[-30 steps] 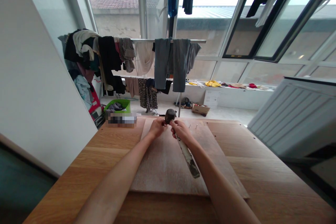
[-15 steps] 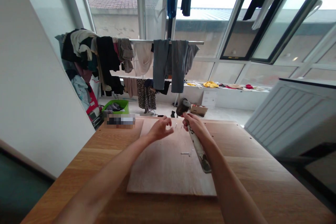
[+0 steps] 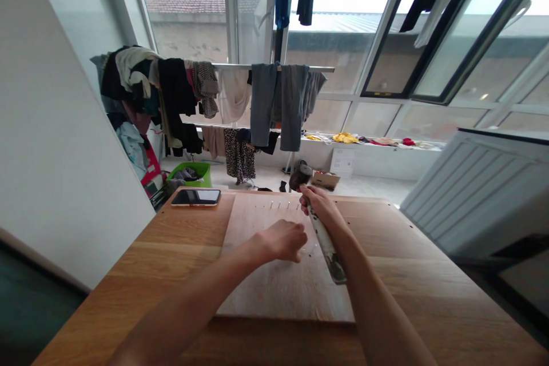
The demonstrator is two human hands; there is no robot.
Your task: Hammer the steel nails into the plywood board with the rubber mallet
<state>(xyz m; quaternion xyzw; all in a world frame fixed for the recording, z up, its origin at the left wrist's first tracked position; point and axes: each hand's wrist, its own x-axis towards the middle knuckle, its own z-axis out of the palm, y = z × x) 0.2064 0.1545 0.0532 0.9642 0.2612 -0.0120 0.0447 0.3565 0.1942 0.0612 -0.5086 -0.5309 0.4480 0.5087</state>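
A thin plywood board lies on the wooden table. A row of several small nails stands along its far edge. My right hand is closed round the neck of a hammer, its dark head raised past the board's far edge and its worn handle pointing back along my forearm. My left hand rests on the middle of the board with fingers curled down, next to a loose nail. What the fingers hold, if anything, is hidden.
A phone lies at the table's far left corner. Beyond the table stand a clothes rack hung with garments, a green basket on the floor, a white panel leaning at left and a radiator at right.
My left hand has drawn back from the nail row at the board's far edge down to the board's middle. The hammer stays raised in my right hand, barely moved.
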